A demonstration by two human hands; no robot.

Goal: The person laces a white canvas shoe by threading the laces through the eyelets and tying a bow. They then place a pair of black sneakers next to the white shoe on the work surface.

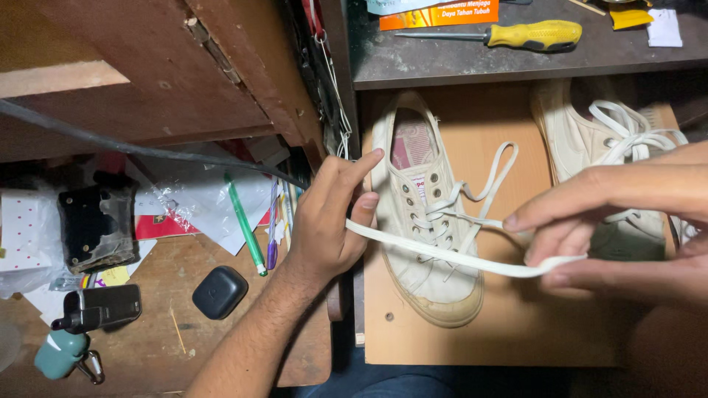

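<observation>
A flat off-white shoelace (442,254) runs taut between the two hands. The left hand (328,217) pinches one end of it between thumb and curled fingers, its index finger stretched out to touch the heel rim of a cream canvas sneaker (428,221). The right hand (612,221) grips the other stretch of the lace between thumb and fingertips, with the index finger pointing back toward the shoe's eyelets.

The sneaker lies between the hands, toe toward the person, on a pale wooden board (516,324). It sits just right of the left hand and left of the right hand, and the lace crosses over its forefoot; the shoe is only partly laced, and a loose loop of lace trails off beyond it, away from the right hand's fingertips. A second cream sneaker (582,140) lies beyond the right hand, partly hidden by it, its laces bunched on top.

On the shelf beyond both hands lies a yellow-handled screwdriver (516,35). To the left of the left hand, on the cluttered wooden table (147,346), are a green pen (245,221), a small dark rounded case (220,292) and loose papers.
</observation>
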